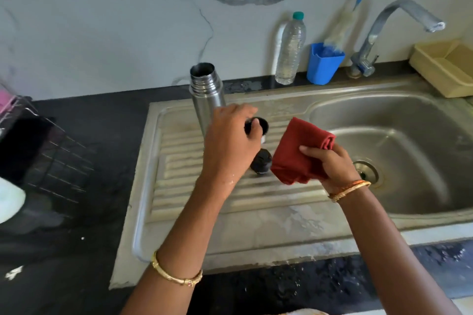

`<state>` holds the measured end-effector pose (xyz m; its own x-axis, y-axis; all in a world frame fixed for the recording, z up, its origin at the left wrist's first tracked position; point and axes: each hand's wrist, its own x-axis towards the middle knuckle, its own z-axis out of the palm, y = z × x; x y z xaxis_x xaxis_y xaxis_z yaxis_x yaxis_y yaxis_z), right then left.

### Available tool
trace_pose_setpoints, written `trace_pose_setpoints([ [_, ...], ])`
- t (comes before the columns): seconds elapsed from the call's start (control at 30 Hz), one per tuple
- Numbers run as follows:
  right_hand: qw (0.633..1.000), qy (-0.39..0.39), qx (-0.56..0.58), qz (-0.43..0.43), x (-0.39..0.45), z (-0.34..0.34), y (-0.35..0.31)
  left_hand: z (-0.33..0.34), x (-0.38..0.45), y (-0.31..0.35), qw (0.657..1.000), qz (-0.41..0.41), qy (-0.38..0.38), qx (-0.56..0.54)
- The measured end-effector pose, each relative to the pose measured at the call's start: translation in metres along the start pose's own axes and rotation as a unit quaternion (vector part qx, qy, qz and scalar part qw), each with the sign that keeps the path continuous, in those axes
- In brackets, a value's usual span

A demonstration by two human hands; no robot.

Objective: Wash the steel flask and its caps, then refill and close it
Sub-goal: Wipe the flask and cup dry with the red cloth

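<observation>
Left forearm: enters from the bottom edge, a gold bangle round the wrist.
Right forearm: enters from the lower right, with gold and orange bangles at the wrist.
Counter: dark and wet, with scattered water drops at the front.
Draining board: ribbed steel, stained, left of the basin.
Right hand: fingers closed round a folded red cloth, held above the board near the basin's edge.
Inner stopper: dark and rounded, lying on the ribs between the two hands, just left of the cloth.
Left hand: fingers curled over a dark cup cap, gripping its rim; whether the cap is lifted or resting on the board cannot be told.
Steel flask: upright and open-mouthed on the back of the board, partly behind the left hand.
Basin: steel, drain at the bottom.
Dish rack: wire, at the far left.
Back ledge: a clear plastic bottle with a green cap, a blue holder with a bottle brush, the tap, and a yellow tray at right.
Wall: white marble with grey veins.
</observation>
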<state>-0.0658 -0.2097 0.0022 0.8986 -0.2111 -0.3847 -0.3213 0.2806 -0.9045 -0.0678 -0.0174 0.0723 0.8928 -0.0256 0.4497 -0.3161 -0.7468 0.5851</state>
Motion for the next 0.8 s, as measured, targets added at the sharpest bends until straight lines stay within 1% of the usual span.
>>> trace_pose_setpoints([
  [0.07,0.999,-0.013,0.034,0.024,0.001,0.01,-0.008,-0.007,0.006,-0.014,0.994,0.04,0.074,0.063],
  [0.1,0.999,-0.018,0.03,0.022,0.002,0.015,-0.011,-0.007,0.009,-0.023,0.991,0.039,0.098,0.082],
  [0.13,0.999,-0.024,0.025,0.019,0.002,0.022,-0.015,-0.006,0.012,-0.033,0.99,0.019,0.115,0.081],
  [0.2,0.999,-0.036,0.033,0.015,0.003,0.036,-0.02,-0.004,0.017,-0.054,0.99,-0.061,0.123,0.013],
  [0.27,0.998,-0.042,0.052,0.02,0.006,0.048,-0.024,-0.001,0.025,-0.073,0.981,-0.148,0.09,-0.084],
  [0.3,0.997,-0.042,0.061,0.023,0.008,0.053,-0.025,0.002,0.029,-0.081,0.974,-0.175,0.06,-0.128],
  [0.4,0.996,-0.042,0.071,0.036,0.012,0.062,-0.025,0.011,0.043,-0.099,0.95,-0.217,-0.028,-0.225],
  [0.5,0.995,-0.049,0.067,0.048,0.013,0.061,-0.024,0.015,0.051,-0.111,0.943,-0.232,-0.037,-0.234],
  [0.57,0.995,-0.057,0.064,0.05,0.014,0.058,-0.023,0.013,0.055,-0.111,0.951,-0.217,-0.044,-0.217],
  [0.63,0.996,-0.052,0.055,0.046,0.014,0.052,-0.026,0.007,0.063,-0.102,0.951,-0.208,-0.059,-0.222],
  [0.7,0.997,-0.04,0.053,0.043,0.015,0.043,-0.03,-0.002,0.072,-0.09,0.949,-0.198,-0.092,-0.228],
  [0.8,0.998,-0.013,0.051,0.042,0.015,0.026,-0.033,-0.007,0.077,-0.062,0.934,-0.204,-0.175,-0.235],
])
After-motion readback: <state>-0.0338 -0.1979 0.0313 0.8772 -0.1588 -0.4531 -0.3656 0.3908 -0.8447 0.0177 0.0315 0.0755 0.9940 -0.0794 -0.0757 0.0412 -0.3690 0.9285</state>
